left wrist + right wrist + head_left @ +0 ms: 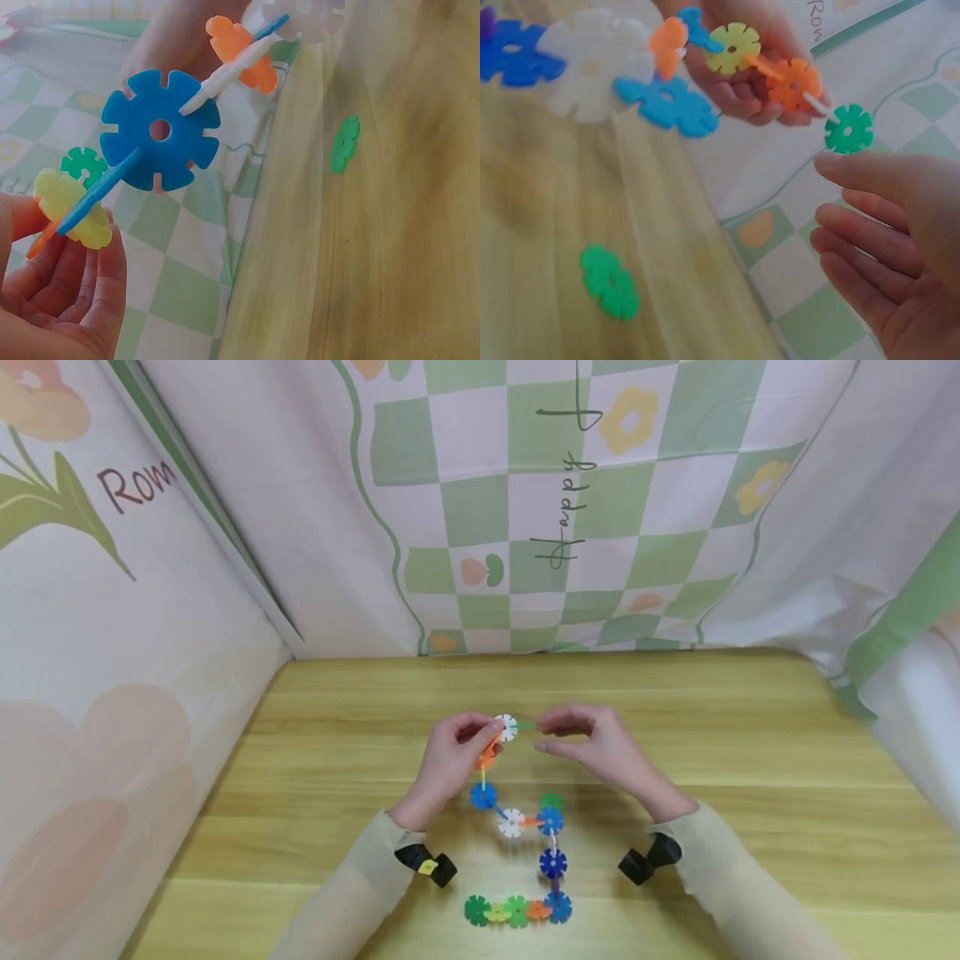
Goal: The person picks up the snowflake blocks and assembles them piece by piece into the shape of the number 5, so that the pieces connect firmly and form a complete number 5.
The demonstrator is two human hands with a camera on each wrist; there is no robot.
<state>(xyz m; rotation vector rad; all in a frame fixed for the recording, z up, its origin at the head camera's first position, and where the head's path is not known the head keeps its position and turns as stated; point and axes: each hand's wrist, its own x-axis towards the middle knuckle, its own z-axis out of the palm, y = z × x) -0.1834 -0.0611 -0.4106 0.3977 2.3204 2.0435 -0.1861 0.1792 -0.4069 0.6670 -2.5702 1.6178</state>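
Observation:
A chain of notched plastic flower-shaped discs hangs from my left hand (450, 756). The left thumb and fingers pinch an orange disc (793, 85) near its far end, beside a yellow disc (82, 221). Past it come a white disc (507, 727) and, at the very end, a green disc (848, 129). My right hand (600, 747) is just right of that green disc, its thumb tip right at the disc's edge and its other fingers spread apart from it. Towards me, the chain runs through a blue disc (160, 129) and several more to a dark green disc (477, 910).
A loose green disc (345, 144) lies on the wooden table (750, 760), behind a bend of the chain. A white and green checked cloth (547, 502) hangs along the back edge, and a printed panel (112, 652) stands at the left.

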